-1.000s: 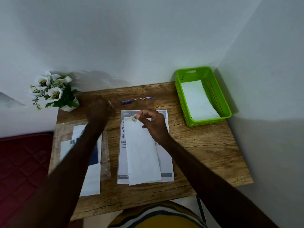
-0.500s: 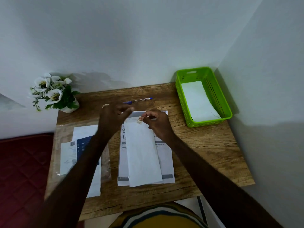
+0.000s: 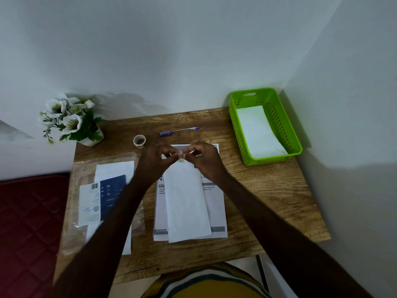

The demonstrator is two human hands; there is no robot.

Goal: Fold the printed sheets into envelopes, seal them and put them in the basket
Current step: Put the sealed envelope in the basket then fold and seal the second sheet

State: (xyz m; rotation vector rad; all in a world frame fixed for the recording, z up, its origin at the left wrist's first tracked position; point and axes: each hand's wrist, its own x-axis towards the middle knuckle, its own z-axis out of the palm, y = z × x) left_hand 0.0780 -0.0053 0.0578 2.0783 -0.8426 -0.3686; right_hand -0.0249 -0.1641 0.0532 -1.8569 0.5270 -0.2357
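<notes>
Table, left edge: plastic sleeve (image 3: 103, 203) of spare envelopes. Far edge: tape roll (image 3: 139, 140). Centre: envelope (image 3: 186, 203) lying on printed sheets (image 3: 217, 211); left hand (image 3: 154, 162) and right hand (image 3: 206, 160) pinch a tape strip above its top, apparently for sealing. Far right corner: basket (image 3: 279, 117) holding a finished envelope.

One head-worn wide-angle view looks steeply down over a wooden table (image 3: 268, 190) set in a wall corner.

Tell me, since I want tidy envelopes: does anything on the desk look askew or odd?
Only slightly: the folded envelope lies skewed across the printed sheets, its lower corner overhanging them. The envelope in the green basket also lies at a slant.
</notes>
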